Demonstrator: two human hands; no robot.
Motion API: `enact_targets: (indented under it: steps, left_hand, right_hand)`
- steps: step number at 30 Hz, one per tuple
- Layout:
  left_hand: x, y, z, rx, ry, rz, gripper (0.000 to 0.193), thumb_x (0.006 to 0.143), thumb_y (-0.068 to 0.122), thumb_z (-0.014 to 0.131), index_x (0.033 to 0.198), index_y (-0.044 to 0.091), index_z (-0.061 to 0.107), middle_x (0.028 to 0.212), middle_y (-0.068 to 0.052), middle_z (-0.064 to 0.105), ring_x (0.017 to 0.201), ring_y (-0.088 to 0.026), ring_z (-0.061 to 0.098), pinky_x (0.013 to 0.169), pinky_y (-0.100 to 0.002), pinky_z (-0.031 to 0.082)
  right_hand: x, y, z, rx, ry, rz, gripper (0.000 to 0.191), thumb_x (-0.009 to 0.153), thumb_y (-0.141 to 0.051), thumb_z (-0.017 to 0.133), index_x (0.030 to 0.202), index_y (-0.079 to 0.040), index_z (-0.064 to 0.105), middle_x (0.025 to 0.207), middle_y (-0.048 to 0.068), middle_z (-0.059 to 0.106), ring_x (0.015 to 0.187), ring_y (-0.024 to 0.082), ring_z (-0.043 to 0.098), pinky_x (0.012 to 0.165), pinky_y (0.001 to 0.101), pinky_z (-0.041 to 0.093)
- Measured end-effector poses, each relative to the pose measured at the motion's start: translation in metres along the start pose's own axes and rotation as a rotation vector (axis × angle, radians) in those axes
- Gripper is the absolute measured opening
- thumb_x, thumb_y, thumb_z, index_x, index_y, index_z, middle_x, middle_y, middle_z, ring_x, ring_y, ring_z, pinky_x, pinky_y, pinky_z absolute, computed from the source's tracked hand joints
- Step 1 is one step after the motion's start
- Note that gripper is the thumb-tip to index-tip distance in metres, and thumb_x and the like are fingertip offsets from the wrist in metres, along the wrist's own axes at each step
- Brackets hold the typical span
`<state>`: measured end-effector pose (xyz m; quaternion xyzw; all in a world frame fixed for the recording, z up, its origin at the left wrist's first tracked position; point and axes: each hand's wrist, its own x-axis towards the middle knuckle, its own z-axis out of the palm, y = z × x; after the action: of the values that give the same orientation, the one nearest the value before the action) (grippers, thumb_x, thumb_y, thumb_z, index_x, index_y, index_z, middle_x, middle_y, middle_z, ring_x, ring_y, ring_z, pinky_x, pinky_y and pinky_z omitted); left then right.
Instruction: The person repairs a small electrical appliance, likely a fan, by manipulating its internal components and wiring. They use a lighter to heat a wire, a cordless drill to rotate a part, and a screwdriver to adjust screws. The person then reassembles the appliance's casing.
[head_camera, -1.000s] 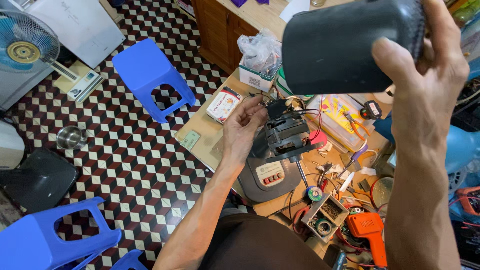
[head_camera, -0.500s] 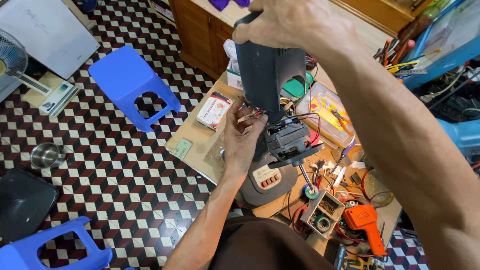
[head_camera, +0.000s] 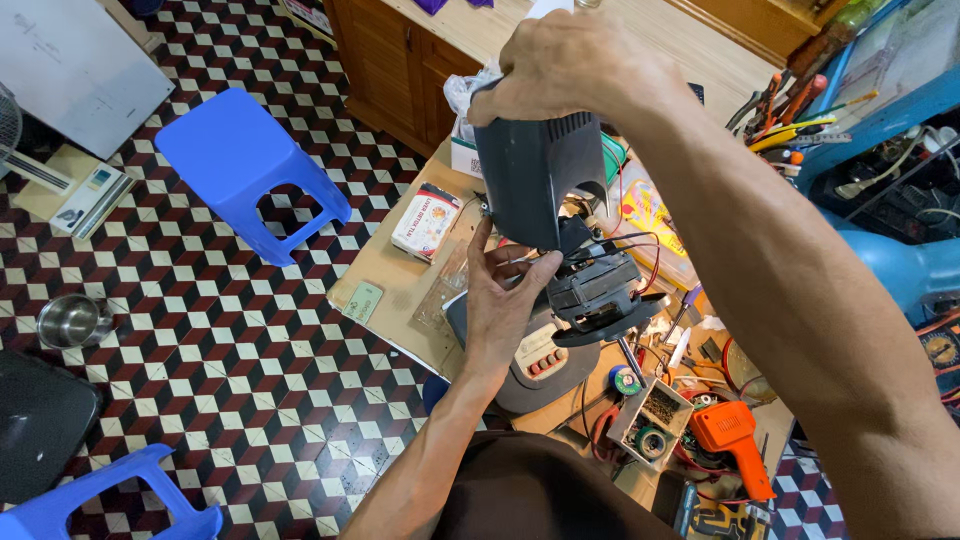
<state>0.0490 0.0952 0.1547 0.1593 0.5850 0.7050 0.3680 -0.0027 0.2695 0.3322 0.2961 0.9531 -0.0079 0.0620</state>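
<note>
Right hand (head_camera: 575, 65) clamps the top of a dark grey plastic fan housing (head_camera: 535, 180), holding it upright above the cluttered wooden desk (head_camera: 385, 270). Left hand (head_camera: 505, 300) comes up from below, fingers curled open against the housing's lower edge, just beside the black fan motor (head_camera: 600, 290) with red and black wires. Under the motor lies a grey fan base with push buttons (head_camera: 540, 365). Orange glue gun (head_camera: 735, 440) rests nearer the person. Blue plastic stool (head_camera: 245, 160) stands on the checkered floor (head_camera: 200, 350), left of the desk.
</note>
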Motion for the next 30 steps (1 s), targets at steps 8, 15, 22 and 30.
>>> enact_targets:
  steps: [8, 15, 22, 30]
  left_hand:
    - [0.007, -0.005, -0.010, -0.124, -0.136, -0.058, 0.103, 0.078, 0.028, 0.084, 0.160, 0.008, 0.025, 0.126, -0.011, 0.059, 0.108, -0.018, 0.064, 0.094, -0.031, 0.058]
    - [0.021, -0.006, -0.046, -0.276, -0.294, -0.232, 0.084, 0.078, 0.031, 0.083, 0.151, 0.012, 0.047, 0.125, -0.010, 0.064, 0.112, -0.020, 0.067, 0.101, -0.034, 0.058]
    - [0.039, 0.008, -0.111, -0.357, -0.284, 0.123, 0.052, 0.092, 0.022, 0.084, 0.135, 0.005, 0.061, 0.126, -0.012, 0.069, 0.126, -0.025, 0.063, 0.120, -0.042, 0.046]
    - [0.064, 0.039, -0.149, -0.647, -0.387, -0.002, 0.063, 0.081, 0.016, 0.087, 0.134, -0.003, 0.058, 0.131, -0.012, 0.066, 0.123, -0.025, 0.063, 0.112, -0.040, 0.049]
  right_hand:
    - [-0.020, 0.083, 0.003, 0.782, 0.312, 0.013, 0.051, 0.099, -0.054, 0.069, 0.115, -0.006, 0.075, 0.110, 0.013, 0.076, 0.100, 0.027, 0.070, 0.091, 0.0431, 0.055]
    - [-0.021, 0.098, 0.062, 1.814, 0.010, -0.058, 0.055, 0.090, -0.052, 0.063, 0.124, -0.010, 0.063, 0.107, 0.005, 0.075, 0.093, 0.018, 0.077, 0.083, 0.0393, 0.064]
    - [-0.030, 0.044, 0.061, 1.714, -0.065, 0.085, 0.050, 0.090, -0.052, 0.066, 0.118, -0.010, 0.068, 0.101, 0.004, 0.074, 0.087, 0.011, 0.077, 0.081, 0.0315, 0.066]
    - [-0.033, 0.008, 0.052, 1.866, -0.259, 0.045, 0.048, 0.095, -0.050, 0.065, 0.111, -0.005, 0.072, 0.093, 0.007, 0.077, 0.075, 0.013, 0.072, 0.068, 0.0317, 0.059]
